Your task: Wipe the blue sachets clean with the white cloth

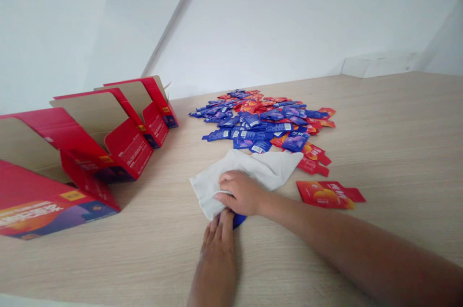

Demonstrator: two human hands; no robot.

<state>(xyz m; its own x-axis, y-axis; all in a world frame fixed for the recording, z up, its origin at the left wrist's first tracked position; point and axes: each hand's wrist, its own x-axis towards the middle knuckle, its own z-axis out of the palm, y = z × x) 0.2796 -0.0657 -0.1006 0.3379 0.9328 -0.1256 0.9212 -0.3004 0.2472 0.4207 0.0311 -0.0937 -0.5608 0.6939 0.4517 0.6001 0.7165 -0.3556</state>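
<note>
My right hand (242,193) presses a white cloth (271,167) onto the table, its fingers bent into the fabric. The cloth partly covers a blue sachet (239,221), of which just a small edge shows. From the near side, my left hand (219,239) holds that sachet down, its fingers close together and their tips partly tucked against the cloth's edge. A red and orange sachet (327,194) lies flat by itself to the right, beyond my right forearm.
Behind the cloth spreads a loose pile of blue and red sachets (253,123). Along the left stand three open red cartons, the nearest carton (36,201) being largest in view. They rest on a pale wood table (398,152) against a white wall (289,22).
</note>
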